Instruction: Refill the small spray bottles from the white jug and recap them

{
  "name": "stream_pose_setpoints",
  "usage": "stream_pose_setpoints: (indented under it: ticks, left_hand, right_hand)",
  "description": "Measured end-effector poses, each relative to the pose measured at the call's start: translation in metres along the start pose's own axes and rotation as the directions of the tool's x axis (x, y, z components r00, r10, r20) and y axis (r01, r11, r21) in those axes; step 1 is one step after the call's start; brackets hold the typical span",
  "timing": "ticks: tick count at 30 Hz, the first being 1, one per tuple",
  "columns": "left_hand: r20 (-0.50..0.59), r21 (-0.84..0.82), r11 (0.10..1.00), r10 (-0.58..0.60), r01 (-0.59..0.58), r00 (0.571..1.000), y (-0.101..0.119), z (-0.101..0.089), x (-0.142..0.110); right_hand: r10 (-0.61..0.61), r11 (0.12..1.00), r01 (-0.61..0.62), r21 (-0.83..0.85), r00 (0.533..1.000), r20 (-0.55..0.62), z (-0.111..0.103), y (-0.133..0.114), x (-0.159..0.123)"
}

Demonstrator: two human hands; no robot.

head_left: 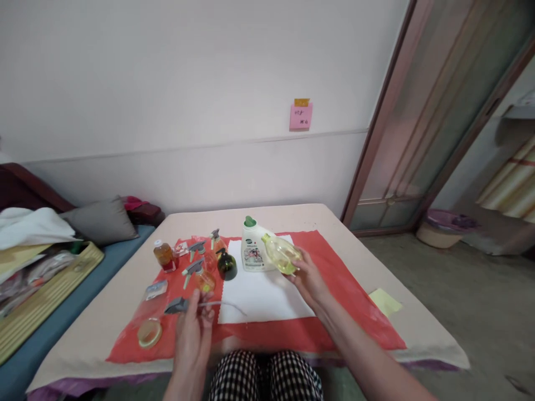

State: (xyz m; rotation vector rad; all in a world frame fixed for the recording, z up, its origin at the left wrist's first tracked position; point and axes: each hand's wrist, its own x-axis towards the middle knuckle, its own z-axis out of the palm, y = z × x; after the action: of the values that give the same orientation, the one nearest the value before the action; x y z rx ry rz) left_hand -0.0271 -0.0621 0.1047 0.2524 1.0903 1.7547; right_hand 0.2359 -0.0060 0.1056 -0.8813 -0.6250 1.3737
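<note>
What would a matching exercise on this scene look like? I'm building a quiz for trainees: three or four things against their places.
Things:
1. yellow-green clear plastic bottle
2. grey trigger sprayer head with thin tube
3. white detergent jug with green cap
4. pink sticky note

Places:
A. on the wall
B. standing on the white cloth
C. in the right hand
D. in the left hand

Pairs: 1-C, 2-D, 3-B, 4-A

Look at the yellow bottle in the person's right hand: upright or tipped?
Tipped. The yellow bottle lies slanted in the right hand, its neck pointing up-left toward the white jug.
</note>
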Motion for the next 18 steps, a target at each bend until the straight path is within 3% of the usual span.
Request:
stream_pose_setpoints:
  ticks: [8,18]
  left_hand:
    - [-0.037,0.064,0.998,0.012,-0.010,0.999,-0.007,-0.032,0.005]
    - [-0.030,0.112,0.994,0.001,0.002,1.000,-0.008,-0.044,0.011]
  right_hand:
    - [-0.033,0.943,0.035,-0.330,0.999,0.012,0.036,-0.049,0.099]
    - [-0.068,0.685,0.081,-0.724,0.997,0.046,0.065,-0.074,0.146]
